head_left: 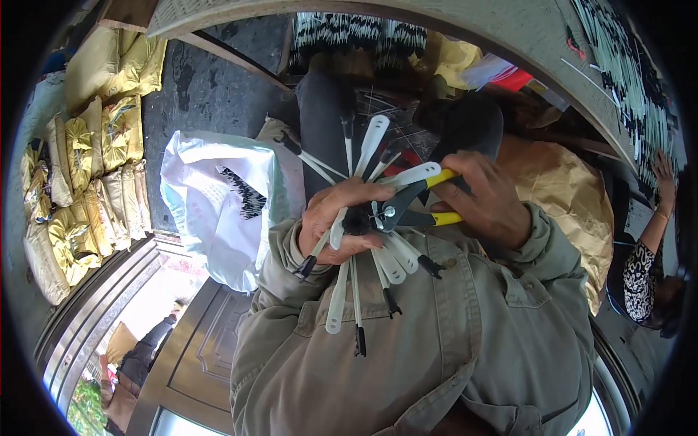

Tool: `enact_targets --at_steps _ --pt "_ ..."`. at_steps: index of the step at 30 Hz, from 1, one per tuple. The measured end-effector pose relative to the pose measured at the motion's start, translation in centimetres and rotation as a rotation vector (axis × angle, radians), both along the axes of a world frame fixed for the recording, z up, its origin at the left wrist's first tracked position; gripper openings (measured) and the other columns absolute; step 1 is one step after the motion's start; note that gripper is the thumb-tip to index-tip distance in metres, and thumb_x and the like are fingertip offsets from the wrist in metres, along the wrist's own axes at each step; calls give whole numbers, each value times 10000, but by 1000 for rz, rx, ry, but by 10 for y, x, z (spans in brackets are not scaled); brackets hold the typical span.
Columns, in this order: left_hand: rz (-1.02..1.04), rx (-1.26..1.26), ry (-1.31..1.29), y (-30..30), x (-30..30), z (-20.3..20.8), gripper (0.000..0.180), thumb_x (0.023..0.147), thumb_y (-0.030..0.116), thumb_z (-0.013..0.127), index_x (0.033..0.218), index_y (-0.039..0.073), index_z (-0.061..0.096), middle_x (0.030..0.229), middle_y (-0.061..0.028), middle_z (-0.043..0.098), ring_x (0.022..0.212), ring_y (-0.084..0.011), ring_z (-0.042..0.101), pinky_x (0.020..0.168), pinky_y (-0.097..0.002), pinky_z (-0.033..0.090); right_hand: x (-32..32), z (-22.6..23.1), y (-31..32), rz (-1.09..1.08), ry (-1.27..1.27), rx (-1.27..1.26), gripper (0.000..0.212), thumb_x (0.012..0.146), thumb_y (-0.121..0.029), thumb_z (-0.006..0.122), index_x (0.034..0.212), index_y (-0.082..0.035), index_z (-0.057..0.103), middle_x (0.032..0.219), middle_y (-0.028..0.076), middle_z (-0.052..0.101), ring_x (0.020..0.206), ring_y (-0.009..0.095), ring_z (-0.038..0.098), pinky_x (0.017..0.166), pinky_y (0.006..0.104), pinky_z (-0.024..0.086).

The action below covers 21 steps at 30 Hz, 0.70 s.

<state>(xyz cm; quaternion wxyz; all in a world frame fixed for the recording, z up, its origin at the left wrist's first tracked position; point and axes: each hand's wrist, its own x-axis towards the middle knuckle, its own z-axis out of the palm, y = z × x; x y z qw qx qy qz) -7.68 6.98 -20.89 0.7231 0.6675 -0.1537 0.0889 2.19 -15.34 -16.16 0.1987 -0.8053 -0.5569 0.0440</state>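
Over my lap, my left hand (323, 214) is closed around a bundle of white plastic handles (337, 301). They fan out in all directions; some have rounded ends with hanging holes, others black forked tips (392, 304). At the bundle's middle shows a dark round clump (356, 219), which I cannot make out clearly. My right hand (487, 203) grips a pair of pliers (413, 207) with yellow handles spread apart. The jaws reach the dark clump beside my left fingers, with a bit of thin wire there. Whether they have bitten on the wire cannot be told.
To the left stands an open white sack (196, 218) with black-bristled pieces inside. Gold wrapped packages (94, 196) are stacked beyond it. A curved table edge (465, 29) runs ahead, bearing many white sticks (618, 65); another person's hand (663, 174) touches them. Brown paper (567, 196) lies right.
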Motion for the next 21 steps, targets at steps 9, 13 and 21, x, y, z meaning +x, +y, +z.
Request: enact_targets --at_steps 9,13,21 --pt "102 107 6 -3 -4 1 535 725 352 708 1080 -13 543 790 -125 586 640 -196 572 565 -287 419 -10 -31 0 -15 87 139 280 633 -130 714 859 -18 591 956 139 517 767 268 546 616 357 452" --pt "118 92 -12 -6 -3 1 521 721 319 717 1085 -12 546 765 -114 579 614 -186 556 546 -285 406 -5 -31 0 26 66 182 275 664 -146 692 887 -30 579 974 130 510 792 258 551 650 343 457" --pt "156 73 149 -9 -13 -1 641 686 488 707 1012 -51 590 878 -132 619 757 -195 587 682 -288 449 -5 -25 -2 55 47 95 291 689 -176 672 925 -35 577 1004 112 505 803 242 548 661 321 457"
